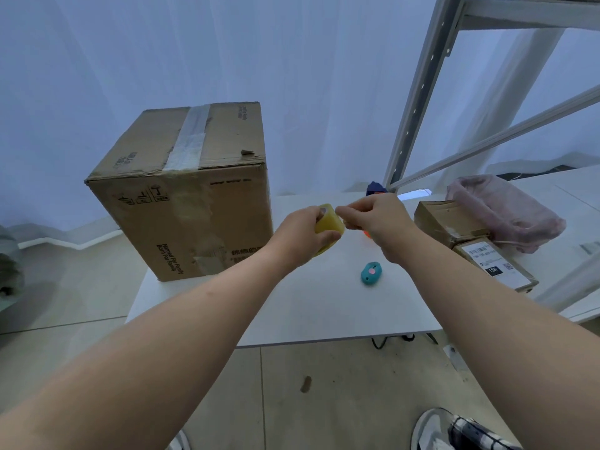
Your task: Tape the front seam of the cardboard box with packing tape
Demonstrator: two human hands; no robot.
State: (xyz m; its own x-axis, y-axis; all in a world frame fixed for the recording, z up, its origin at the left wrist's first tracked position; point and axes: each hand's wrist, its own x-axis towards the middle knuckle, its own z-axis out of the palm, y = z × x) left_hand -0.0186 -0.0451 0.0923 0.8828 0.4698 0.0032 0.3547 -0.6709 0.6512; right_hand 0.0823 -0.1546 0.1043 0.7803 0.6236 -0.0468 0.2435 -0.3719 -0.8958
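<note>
Yellowish packing tape roll (328,226) sits in the grip of the left hand (303,233), fingers curled around its rim and the thumb across its near side, held in the air above the middle of the white table (324,306). Right hand (378,219) is just beside it, thumb and forefinger pinched together at the roll's upper edge; whether they have hold of the tape's loose end is too fine to tell. Below the right wrist a small teal box cutter (371,272) lies on the table. At the table's left edge stands the large cardboard box (185,203), upright, old clear tape running over its top. Two small parcels (470,241) and a pink plastic bag (506,212) lie toward the right edge.
</note>
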